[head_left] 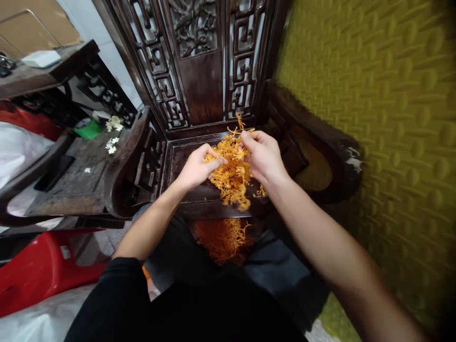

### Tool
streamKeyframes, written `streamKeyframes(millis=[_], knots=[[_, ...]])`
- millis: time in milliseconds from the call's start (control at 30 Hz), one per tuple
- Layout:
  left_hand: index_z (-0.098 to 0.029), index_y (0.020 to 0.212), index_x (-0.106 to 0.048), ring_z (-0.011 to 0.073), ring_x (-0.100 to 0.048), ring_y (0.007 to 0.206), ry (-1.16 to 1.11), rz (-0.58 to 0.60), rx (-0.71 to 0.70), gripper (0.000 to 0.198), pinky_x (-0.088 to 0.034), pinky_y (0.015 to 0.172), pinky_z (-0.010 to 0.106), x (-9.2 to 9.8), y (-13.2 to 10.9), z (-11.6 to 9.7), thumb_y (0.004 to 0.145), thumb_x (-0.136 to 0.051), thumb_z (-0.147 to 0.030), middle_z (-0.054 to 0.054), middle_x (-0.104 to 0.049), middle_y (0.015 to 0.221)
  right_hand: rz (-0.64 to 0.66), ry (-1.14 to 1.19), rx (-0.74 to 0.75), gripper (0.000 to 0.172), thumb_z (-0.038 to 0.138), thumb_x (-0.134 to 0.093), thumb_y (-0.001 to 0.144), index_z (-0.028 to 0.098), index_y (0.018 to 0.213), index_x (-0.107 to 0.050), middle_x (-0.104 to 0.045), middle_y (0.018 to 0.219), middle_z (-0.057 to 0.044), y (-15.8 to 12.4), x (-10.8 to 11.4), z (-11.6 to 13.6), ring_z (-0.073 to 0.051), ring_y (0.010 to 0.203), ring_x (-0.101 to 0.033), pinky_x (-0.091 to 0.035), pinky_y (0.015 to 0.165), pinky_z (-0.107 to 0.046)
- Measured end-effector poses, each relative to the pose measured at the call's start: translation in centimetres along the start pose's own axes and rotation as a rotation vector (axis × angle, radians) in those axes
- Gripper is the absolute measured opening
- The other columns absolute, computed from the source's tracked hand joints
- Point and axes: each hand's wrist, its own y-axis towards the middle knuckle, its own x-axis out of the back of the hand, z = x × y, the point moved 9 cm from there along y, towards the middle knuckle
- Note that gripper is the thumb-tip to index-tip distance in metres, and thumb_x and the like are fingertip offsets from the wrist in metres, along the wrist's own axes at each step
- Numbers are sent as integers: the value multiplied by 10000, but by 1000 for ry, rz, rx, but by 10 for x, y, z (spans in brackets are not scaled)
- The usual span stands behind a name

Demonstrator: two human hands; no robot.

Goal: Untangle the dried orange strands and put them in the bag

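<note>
A tangled pile of orange, thin, branching pieces (228, 183) lies on the seat of a dark carved wooden chair (203, 90). My right hand (263, 154) is closed at the pile's right side, thumb and forefinger pinching an orange branching piece (241, 122) that sticks up above the heap. A curled orange strand (244, 204) hangs down, slightly blurred, below that hand. On the left edge of the pile, my left hand (201, 166) has its thumb and fingertips pressed together; whatever lies between them is too small to make out.
More orange pieces (224, 237) sit lower down between my knees. To the left, a side table (89, 161) bears green tape (88, 128), small white flower-shaped pieces (113, 124) and a dark flat object (55, 173). A red plastic stool (46, 266) stands lower left; a yellow textured surface (384, 95) borders the right.
</note>
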Motion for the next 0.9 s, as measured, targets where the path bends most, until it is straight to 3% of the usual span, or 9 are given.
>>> streamKeyframes(millis=[167, 300, 367, 433, 533, 600, 700, 800, 900], knots=[[-207, 1043, -636, 156, -612, 709, 322, -85, -190, 333, -477, 696, 310, -4, 5, -17, 845, -718, -462, 34, -716, 911, 27, -34, 28, 305, 431, -771, 792, 214, 763, -558, -546, 688, 10, -17, -21, -5, -123, 601, -507, -439, 527, -270], [-196, 857, -627, 158, -585, 683, 501, -76, -339, 246, -457, 743, 323, -20, -1, -36, 928, -612, -431, 14, -680, 774, 64, -151, 167, 299, 458, -751, 809, 209, 766, -590, -560, 675, 5, -16, -24, 0, -124, 607, -498, -421, 563, -277], [-199, 785, -585, 140, -530, 604, 479, -27, -391, 247, -436, 680, 308, -26, -10, -47, 953, -559, -378, -8, -618, 667, 33, -259, 280, 292, 437, -759, 808, 207, 753, -588, -564, 677, 5, -7, -17, 10, -122, 614, -487, -412, 579, -280], [-206, 743, -554, 135, -522, 591, 399, 66, -406, 259, -432, 645, 300, -31, -22, -57, 949, -556, -364, -16, -595, 632, -89, -331, 357, 302, 398, -774, 807, 204, 723, -558, -552, 669, 6, 7, 2, 22, -113, 609, -465, -388, 570, -274], [-212, 710, -520, 147, -602, 677, 249, 157, -372, 249, -479, 694, 312, -28, -34, -61, 932, -555, -320, 4, -672, 704, -190, -239, 222, 314, 406, -731, 859, 215, 746, -510, -517, 656, 16, 32, 32, 23, -85, 531, -401, -307, 483, -260], [-214, 727, -493, 161, -655, 770, 173, 109, -338, 180, -508, 776, 338, -17, -30, -55, 886, -570, -244, 24, -733, 816, -93, -132, 98, 338, 460, -705, 881, 228, 778, -480, -501, 660, 28, 38, 32, 18, -74, 492, -372, -264, 437, -253], [-211, 872, -531, 183, -685, 886, 154, 33, -296, 98, -517, 860, 367, -6, -16, -39, 823, -615, -204, 36, -756, 920, 109, -74, 42, 436, 560, -722, 847, 236, 777, -439, -481, 666, 41, 24, 11, 21, -74, 499, -384, -280, 418, -242], [-212, 1102, -605, 215, -667, 1063, 239, 36, -316, 282, -497, 950, 382, -12, -9, -34, 855, -669, -333, 65, -738, 1135, 198, -63, 48, 455, 616, -709, 838, 239, 790, -460, -507, 694, 29, 3, -12, 27, -84, 541, -429, -343, 443, -241], [-205, 1076, -667, 230, -672, 1012, 331, 36, -282, 346, -493, 931, 382, -23, -7, -30, 864, -683, -478, 67, -739, 1122, 219, -10, 63, 401, 605, -699, 852, 246, 860, -519, -580, 781, -1, -13, -30, 31, -106, 635, -515, -430, 516, -252]])
